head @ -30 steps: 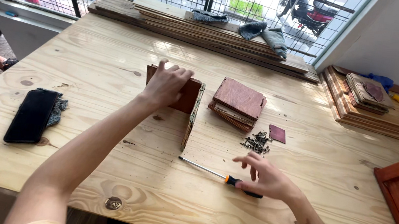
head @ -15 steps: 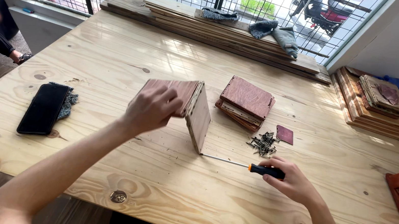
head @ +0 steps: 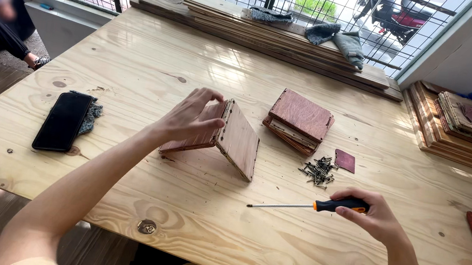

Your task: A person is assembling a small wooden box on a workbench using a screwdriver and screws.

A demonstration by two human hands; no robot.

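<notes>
Pine table (head: 187, 223), left hand (head: 189, 121) gripping joined boards (head: 229, 138), right hand (head: 377, 216) holding screwdriver (head: 311, 206)

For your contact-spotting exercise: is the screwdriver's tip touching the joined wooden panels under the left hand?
Apart. The head view shows bare table between the screwdriver tip and the joined wooden panels, which the left hand grips; the right hand holds the handle.

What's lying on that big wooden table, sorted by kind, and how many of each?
Hinged wooden panel piece, under the left hand: 1
Screwdriver, in the right hand: 1
Stack of small wooden panels: 1
Pile of screws: 1
Small dark red square: 1
Black phone: 1
Total: 6
</notes>
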